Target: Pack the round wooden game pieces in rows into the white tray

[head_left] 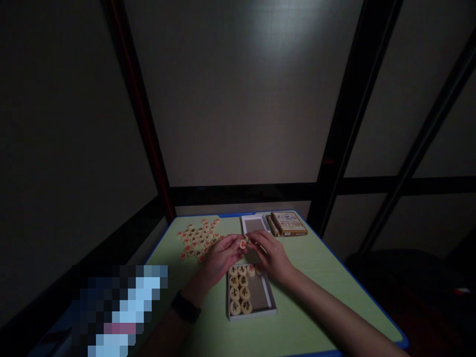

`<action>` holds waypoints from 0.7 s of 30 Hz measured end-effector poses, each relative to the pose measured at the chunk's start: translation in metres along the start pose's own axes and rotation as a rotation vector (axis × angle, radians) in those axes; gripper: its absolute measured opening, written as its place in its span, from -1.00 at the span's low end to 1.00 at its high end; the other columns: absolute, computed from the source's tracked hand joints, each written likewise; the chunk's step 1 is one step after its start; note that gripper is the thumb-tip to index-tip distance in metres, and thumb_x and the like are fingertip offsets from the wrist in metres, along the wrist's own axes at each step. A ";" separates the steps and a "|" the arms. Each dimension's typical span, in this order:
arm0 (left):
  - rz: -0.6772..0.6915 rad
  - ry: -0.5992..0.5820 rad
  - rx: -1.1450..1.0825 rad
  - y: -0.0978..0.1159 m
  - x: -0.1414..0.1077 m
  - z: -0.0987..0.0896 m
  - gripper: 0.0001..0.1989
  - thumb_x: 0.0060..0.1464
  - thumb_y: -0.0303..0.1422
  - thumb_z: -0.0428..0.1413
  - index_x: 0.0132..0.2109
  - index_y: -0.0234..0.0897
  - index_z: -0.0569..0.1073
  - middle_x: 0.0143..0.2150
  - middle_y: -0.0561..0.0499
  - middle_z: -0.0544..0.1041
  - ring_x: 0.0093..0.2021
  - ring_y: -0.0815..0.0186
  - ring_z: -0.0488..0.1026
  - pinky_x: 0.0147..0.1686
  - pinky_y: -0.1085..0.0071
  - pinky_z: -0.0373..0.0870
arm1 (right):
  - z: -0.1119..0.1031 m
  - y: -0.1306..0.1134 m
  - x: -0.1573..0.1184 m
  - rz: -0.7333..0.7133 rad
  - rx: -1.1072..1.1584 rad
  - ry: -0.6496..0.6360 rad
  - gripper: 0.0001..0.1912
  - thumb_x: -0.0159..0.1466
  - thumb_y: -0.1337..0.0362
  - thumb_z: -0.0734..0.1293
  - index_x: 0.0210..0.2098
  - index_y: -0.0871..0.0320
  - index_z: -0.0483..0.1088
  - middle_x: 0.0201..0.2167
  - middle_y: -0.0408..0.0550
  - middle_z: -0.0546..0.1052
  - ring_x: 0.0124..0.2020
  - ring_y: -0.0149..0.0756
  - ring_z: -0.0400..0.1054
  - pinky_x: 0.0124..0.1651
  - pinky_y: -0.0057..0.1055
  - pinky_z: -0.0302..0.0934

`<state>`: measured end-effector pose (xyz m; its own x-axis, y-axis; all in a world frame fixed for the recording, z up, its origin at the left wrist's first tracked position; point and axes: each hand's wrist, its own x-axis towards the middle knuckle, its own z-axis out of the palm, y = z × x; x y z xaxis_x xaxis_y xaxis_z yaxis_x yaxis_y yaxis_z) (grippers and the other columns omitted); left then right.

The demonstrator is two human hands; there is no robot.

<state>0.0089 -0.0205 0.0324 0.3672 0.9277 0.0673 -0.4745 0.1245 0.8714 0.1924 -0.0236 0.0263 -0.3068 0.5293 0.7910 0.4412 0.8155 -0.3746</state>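
Observation:
Above the far end of a shallow box, my left hand pinches a round wooden piece with a red character. My right hand is just beside it, its closed fingertips near the piece; what they hold, if anything, is too small to make out. In the box, round pieces stand in two columns on the left, with more along the far row, partly under my right hand. A pile of loose pieces with red and black characters lies on the table, left of my hands.
The green table has a blue edge. At its far side lie a shallow tray and stacked printed boxes. Beyond the table stands a panelled wall. A pixelated patch covers the lower left.

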 end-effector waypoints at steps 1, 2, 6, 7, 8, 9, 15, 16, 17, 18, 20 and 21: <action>-0.002 0.004 0.005 0.001 -0.001 0.000 -0.69 -0.09 -0.29 0.40 -0.19 -0.31 0.58 -0.24 -0.04 0.55 -0.22 0.34 0.46 -0.15 0.43 0.36 | -0.001 0.001 0.001 0.016 0.012 0.010 -0.76 0.41 0.29 0.23 0.02 0.08 0.44 -0.12 0.09 0.52 -0.10 -0.19 0.46 -0.07 -0.26 0.40; -0.002 0.006 0.013 0.001 -0.001 0.000 -0.72 -0.07 -0.31 0.39 -0.20 -0.31 0.58 -0.24 -0.04 0.55 -0.22 0.34 0.46 -0.15 0.43 0.35 | -0.003 0.002 0.002 0.039 0.024 0.020 -0.78 0.40 0.29 0.25 -0.02 0.08 0.46 -0.12 0.08 0.52 -0.11 -0.19 0.46 -0.07 -0.25 0.41; 0.006 0.000 0.035 0.003 -0.003 -0.001 -0.73 -0.04 -0.34 0.37 -0.17 -0.34 0.59 -0.21 -0.08 0.56 -0.18 0.32 0.46 -0.12 0.42 0.34 | -0.007 0.002 0.006 0.111 0.046 0.024 -0.78 0.36 0.29 0.29 -0.03 0.08 0.48 -0.10 0.08 0.53 -0.13 -0.19 0.46 -0.10 -0.24 0.41; 0.006 -0.001 0.039 0.003 -0.003 -0.001 -0.72 -0.05 -0.34 0.37 -0.16 -0.34 0.59 -0.20 -0.09 0.57 -0.17 0.32 0.46 -0.12 0.42 0.34 | -0.007 0.002 0.006 0.112 0.037 0.017 -0.78 0.36 0.29 0.29 -0.03 0.08 0.48 -0.12 0.07 0.54 -0.14 -0.19 0.46 -0.11 -0.25 0.41; 0.005 -0.002 0.043 0.003 -0.003 -0.001 -0.71 -0.05 -0.34 0.37 -0.15 -0.34 0.60 -0.19 -0.10 0.57 -0.17 0.31 0.47 -0.13 0.43 0.34 | -0.007 0.001 0.006 0.107 0.022 0.010 -0.79 0.36 0.29 0.28 -0.03 0.09 0.47 -0.14 0.06 0.54 -0.17 -0.20 0.46 -0.12 -0.26 0.41; 0.003 -0.004 0.048 0.003 -0.003 -0.001 -0.70 -0.06 -0.34 0.38 -0.15 -0.34 0.60 -0.19 -0.10 0.57 -0.17 0.31 0.47 -0.14 0.43 0.34 | -0.007 0.000 0.005 0.097 0.004 0.005 -0.79 0.36 0.28 0.29 -0.03 0.09 0.46 -0.17 0.05 0.54 -0.20 -0.21 0.45 -0.14 -0.27 0.41; -0.001 -0.053 0.054 0.001 -0.002 -0.002 -0.66 -0.11 -0.28 0.40 -0.17 -0.32 0.61 -0.19 -0.08 0.57 -0.19 0.33 0.46 -0.13 0.41 0.35 | -0.004 -0.008 0.000 0.045 -0.115 -0.074 -0.77 0.39 0.20 0.25 -0.02 0.12 0.40 -0.27 0.02 0.50 -0.28 -0.22 0.42 -0.21 -0.32 0.37; -0.009 -0.059 0.056 0.000 -0.002 -0.001 -0.65 -0.11 -0.27 0.41 -0.16 -0.33 0.61 -0.20 -0.08 0.57 -0.21 0.34 0.46 -0.15 0.42 0.35 | -0.004 -0.009 -0.001 0.042 -0.136 -0.095 -0.77 0.40 0.19 0.24 -0.03 0.13 0.40 -0.27 0.03 0.49 -0.27 -0.21 0.42 -0.22 -0.32 0.37; -0.020 -0.062 0.060 0.000 -0.002 -0.001 -0.63 -0.11 -0.25 0.41 -0.16 -0.33 0.60 -0.22 -0.07 0.57 -0.24 0.35 0.45 -0.17 0.43 0.35 | -0.004 -0.010 -0.001 0.039 -0.158 -0.114 -0.77 0.40 0.18 0.23 -0.04 0.14 0.40 -0.26 0.04 0.49 -0.26 -0.21 0.42 -0.22 -0.32 0.36; -0.029 -0.064 0.061 0.000 -0.002 -0.001 -0.62 -0.12 -0.24 0.42 -0.16 -0.34 0.60 -0.23 -0.06 0.56 -0.25 0.37 0.44 -0.19 0.44 0.34 | -0.005 -0.011 -0.001 0.035 -0.174 -0.127 -0.76 0.41 0.17 0.22 -0.04 0.14 0.40 -0.25 0.04 0.49 -0.26 -0.20 0.42 -0.21 -0.31 0.36; -0.049 -0.059 0.061 0.000 -0.003 -0.001 -0.60 -0.14 -0.23 0.43 -0.17 -0.34 0.60 -0.27 -0.04 0.55 -0.29 0.40 0.43 -0.24 0.47 0.33 | -0.005 -0.011 -0.001 0.027 -0.201 -0.143 -0.74 0.42 0.15 0.21 -0.05 0.16 0.40 -0.23 0.07 0.49 -0.24 -0.18 0.42 -0.20 -0.29 0.36; -0.060 -0.053 0.060 0.000 -0.003 0.000 -0.60 -0.15 -0.22 0.44 -0.17 -0.35 0.60 -0.29 -0.03 0.54 -0.31 0.41 0.42 -0.26 0.48 0.32 | -0.006 -0.012 -0.001 0.022 -0.212 -0.146 -0.73 0.42 0.14 0.20 -0.05 0.17 0.40 -0.22 0.08 0.49 -0.23 -0.16 0.42 -0.19 -0.28 0.36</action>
